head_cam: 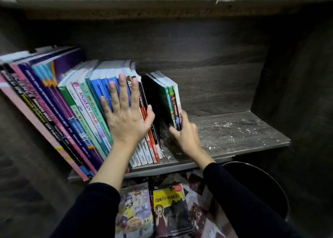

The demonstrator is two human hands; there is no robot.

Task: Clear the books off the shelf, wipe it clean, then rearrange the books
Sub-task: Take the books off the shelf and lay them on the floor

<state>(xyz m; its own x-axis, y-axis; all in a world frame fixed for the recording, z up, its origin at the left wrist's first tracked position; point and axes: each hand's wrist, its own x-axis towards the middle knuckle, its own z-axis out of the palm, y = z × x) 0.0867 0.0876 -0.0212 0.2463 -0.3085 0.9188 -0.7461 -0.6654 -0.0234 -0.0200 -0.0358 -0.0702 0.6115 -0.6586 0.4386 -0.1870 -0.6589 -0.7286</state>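
Note:
A long row of books (54, 100) leans to the left on the dark wooden shelf (234, 135). My left hand (126, 115) lies flat against the spines at the row's right end, fingers straight, thumb hooked round the last spine. To the right, a small bundle of thin books (171, 97) stands apart from the row, with a dark gap between them. My right hand (185, 135) grips the bottom of this bundle, fingers curled round its lower spines.
White dust and crumbs are scattered over the shelf's bare right part (239, 127). Below the shelf, on the floor, lie two books, one with a yellow cover (171, 207) and a comic (133, 212). A black round bin (259, 185) stands at lower right.

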